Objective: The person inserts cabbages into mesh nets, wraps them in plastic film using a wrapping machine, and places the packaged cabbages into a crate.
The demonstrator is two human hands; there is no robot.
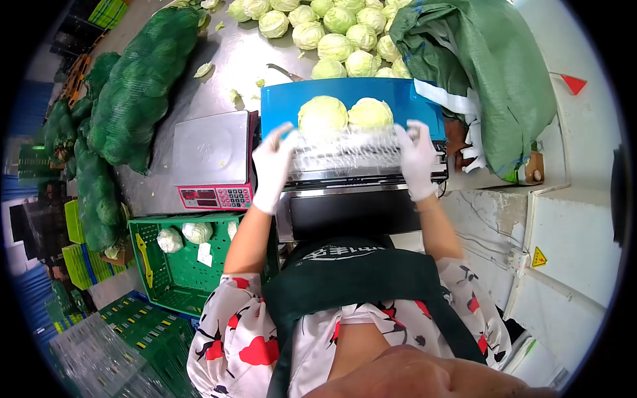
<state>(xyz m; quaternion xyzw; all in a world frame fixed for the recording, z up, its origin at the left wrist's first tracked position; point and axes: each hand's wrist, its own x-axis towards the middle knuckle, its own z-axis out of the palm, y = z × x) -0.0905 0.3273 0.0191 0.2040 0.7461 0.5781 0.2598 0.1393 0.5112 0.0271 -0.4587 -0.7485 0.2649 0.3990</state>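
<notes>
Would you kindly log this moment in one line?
left hand: holding clear film | right hand: holding clear film | clear film: between hands | two cabbages: on blue surface

Cannot make out any whole word or number. Can see white characters (338, 253) on the dark green apron (352, 282), lower middle of the frame, with apparently a small circled R near the left end. Can spot a yellow triangular warning sign (539, 257) at right, with a symbol too small to name. Cannot read the keypad (233, 197) and display (199, 194) on the scale (211, 149), left of centre, or the white label (205, 254) in the green crate (174, 298), lower left.
</notes>
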